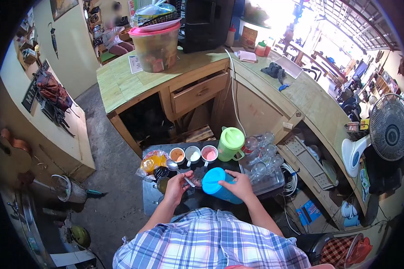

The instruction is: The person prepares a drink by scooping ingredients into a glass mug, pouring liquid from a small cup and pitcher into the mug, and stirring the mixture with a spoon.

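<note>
My left hand point(177, 188) is closed on the handle of a metal spoon point(172, 166), whose bowl points up and away from me. My right hand point(240, 184) grips the upper side of a blue pitcher point(224, 193) with its blue lid point(213, 179) on. Beyond my hands stand three white cups: one with orange contents point(177, 155), one with white contents point(192, 154), one with pink contents point(209, 154). A green lidded pitcher point(231, 142) is behind the blue one. A dark glass mug point(162, 184) sits beside my left hand, partly hidden.
On the low table point(149, 204), a plastic bag with orange contents point(155, 162) lies at left. Several clear glasses point(267, 152) fill a tray point(276, 184) at right. A wooden counter point(130, 85) wraps around ahead, carrying a pink-lidded tub point(155, 47) and a fan point(388, 127).
</note>
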`<action>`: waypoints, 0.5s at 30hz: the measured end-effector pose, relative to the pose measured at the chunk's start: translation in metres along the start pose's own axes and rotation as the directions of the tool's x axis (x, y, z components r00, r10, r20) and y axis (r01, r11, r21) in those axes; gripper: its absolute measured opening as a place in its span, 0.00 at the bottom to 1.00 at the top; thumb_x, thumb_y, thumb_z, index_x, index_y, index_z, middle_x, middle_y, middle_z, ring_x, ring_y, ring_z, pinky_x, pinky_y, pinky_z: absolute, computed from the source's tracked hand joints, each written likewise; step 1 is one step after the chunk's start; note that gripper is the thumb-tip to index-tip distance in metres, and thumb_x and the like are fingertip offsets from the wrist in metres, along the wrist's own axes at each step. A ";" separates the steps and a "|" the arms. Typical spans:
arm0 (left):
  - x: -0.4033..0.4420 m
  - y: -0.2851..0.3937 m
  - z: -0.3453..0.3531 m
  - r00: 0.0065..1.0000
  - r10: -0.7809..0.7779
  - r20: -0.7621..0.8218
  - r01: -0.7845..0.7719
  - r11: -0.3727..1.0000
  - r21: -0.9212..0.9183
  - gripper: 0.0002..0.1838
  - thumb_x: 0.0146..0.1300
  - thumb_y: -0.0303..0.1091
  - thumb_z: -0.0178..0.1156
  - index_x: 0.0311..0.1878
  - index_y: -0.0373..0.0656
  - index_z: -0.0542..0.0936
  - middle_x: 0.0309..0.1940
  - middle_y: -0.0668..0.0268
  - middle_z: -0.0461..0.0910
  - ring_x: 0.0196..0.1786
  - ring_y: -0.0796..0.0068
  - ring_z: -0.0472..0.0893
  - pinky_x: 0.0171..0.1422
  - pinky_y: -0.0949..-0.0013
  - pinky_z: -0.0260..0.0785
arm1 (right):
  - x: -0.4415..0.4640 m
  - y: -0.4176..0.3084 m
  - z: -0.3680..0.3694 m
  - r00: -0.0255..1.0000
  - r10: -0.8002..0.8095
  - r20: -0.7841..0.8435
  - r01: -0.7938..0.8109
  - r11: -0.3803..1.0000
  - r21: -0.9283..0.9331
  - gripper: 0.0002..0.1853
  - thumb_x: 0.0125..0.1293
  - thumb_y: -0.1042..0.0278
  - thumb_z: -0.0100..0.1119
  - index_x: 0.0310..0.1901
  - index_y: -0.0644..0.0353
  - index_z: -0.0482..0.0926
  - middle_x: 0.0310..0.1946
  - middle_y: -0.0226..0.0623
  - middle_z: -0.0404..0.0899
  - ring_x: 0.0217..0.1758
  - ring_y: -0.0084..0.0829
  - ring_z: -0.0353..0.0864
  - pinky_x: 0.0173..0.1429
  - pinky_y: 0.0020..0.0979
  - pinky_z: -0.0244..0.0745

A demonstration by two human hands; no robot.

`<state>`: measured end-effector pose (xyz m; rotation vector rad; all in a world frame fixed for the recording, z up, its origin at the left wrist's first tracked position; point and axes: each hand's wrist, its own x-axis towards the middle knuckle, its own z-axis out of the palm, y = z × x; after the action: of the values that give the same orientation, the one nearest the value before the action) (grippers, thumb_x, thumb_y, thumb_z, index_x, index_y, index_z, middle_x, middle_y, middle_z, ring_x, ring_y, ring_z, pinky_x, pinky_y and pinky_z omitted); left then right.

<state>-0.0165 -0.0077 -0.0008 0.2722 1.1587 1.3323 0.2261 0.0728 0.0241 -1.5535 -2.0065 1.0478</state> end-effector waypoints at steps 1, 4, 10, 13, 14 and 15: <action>0.001 -0.002 -0.002 1.000 0.001 0.002 -0.001 1.000 0.003 0.19 0.71 0.37 0.42 0.54 0.39 0.78 0.52 0.65 0.80 0.52 0.74 0.77 0.56 0.66 0.65 | 0.000 -0.008 0.001 0.999 -0.047 -0.006 0.046 0.998 -0.044 0.39 0.43 0.37 0.73 0.54 0.56 0.81 0.32 0.50 0.84 0.34 0.40 0.85 0.42 0.37 0.80; 0.003 -0.006 -0.005 1.000 0.001 0.015 -0.001 1.000 0.011 0.19 0.71 0.37 0.43 0.54 0.38 0.78 0.51 0.65 0.80 0.51 0.75 0.78 0.55 0.68 0.66 | -0.001 -0.022 -0.001 0.998 -0.035 0.051 0.040 0.993 -0.113 0.39 0.45 0.36 0.70 0.55 0.54 0.81 0.36 0.52 0.84 0.39 0.45 0.85 0.48 0.40 0.79; 0.003 -0.004 -0.007 0.999 -0.026 0.030 0.024 0.999 0.047 0.20 0.71 0.40 0.42 0.55 0.40 0.78 0.54 0.64 0.79 0.59 0.71 0.75 0.62 0.62 0.62 | 0.001 -0.032 0.001 0.994 -0.025 0.107 0.045 0.982 -0.182 0.38 0.48 0.36 0.68 0.57 0.54 0.79 0.41 0.51 0.83 0.45 0.48 0.84 0.53 0.43 0.77; 0.003 -0.004 -0.007 0.999 -0.019 0.038 0.017 0.999 0.041 0.20 0.71 0.41 0.43 0.55 0.40 0.78 0.53 0.64 0.79 0.59 0.71 0.75 0.62 0.63 0.62 | 0.003 -0.039 -0.002 0.991 -0.033 0.131 0.060 0.977 -0.206 0.38 0.49 0.36 0.67 0.58 0.55 0.78 0.41 0.52 0.83 0.45 0.49 0.83 0.53 0.44 0.77; 0.002 -0.003 -0.006 0.999 -0.018 0.033 0.017 0.999 0.049 0.20 0.71 0.41 0.43 0.55 0.40 0.79 0.52 0.64 0.80 0.59 0.71 0.75 0.62 0.63 0.62 | 0.003 -0.039 -0.001 0.990 -0.036 0.137 0.067 0.970 -0.235 0.38 0.49 0.36 0.66 0.58 0.55 0.78 0.41 0.53 0.83 0.45 0.50 0.83 0.53 0.44 0.77; 0.002 -0.003 -0.006 0.999 -0.018 0.029 0.016 0.998 0.058 0.20 0.71 0.41 0.43 0.54 0.40 0.79 0.52 0.64 0.80 0.59 0.72 0.75 0.62 0.63 0.62 | 0.004 -0.040 -0.001 0.989 -0.037 0.143 0.074 0.962 -0.263 0.38 0.50 0.36 0.66 0.58 0.56 0.78 0.41 0.53 0.83 0.45 0.50 0.83 0.53 0.44 0.77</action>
<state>-0.0199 -0.0092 -0.0066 0.3222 1.1735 1.2776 0.1998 0.0724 0.0543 -1.5811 -2.3548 0.9124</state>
